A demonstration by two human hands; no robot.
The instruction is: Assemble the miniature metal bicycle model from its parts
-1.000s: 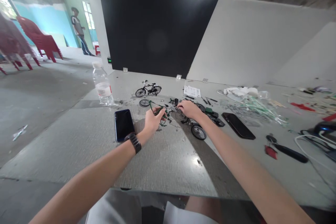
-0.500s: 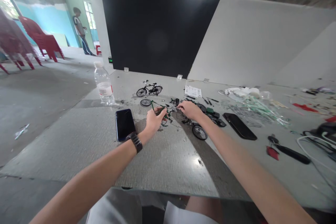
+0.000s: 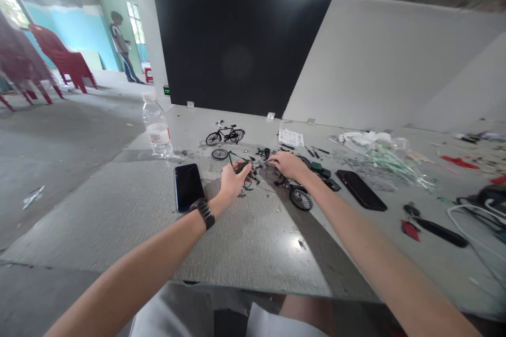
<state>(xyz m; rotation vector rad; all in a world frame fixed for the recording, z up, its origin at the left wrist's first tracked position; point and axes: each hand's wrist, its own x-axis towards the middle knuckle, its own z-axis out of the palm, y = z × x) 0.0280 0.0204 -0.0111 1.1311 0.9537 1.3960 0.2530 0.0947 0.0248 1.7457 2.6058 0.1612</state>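
My left hand (image 3: 235, 180) is shut on a green model bicycle frame (image 3: 242, 167), which has a spoked wheel (image 3: 220, 154) at its far end. My right hand (image 3: 289, 165) pinches a small silver part (image 3: 261, 165) against that frame, though its fingers hide most of the join. Just beyond my right hand lie small black parts, and a loose spoked wheel (image 3: 301, 199) sits nearer its wrist. A finished black miniature bicycle (image 3: 224, 135) stands further back on the grey table (image 3: 253, 237).
A black phone (image 3: 188, 187) lies left of my hands, another (image 3: 360, 190) to the right. There are a water bottle (image 3: 157, 129), an instruction sheet (image 3: 290, 137), clear plastic packaging (image 3: 389, 160), and pliers (image 3: 437, 235). A person (image 3: 120, 47) stands far back.
My left hand has shifted slightly up and right, bringing the green frame closer to my right hand. The view has also moved a little.
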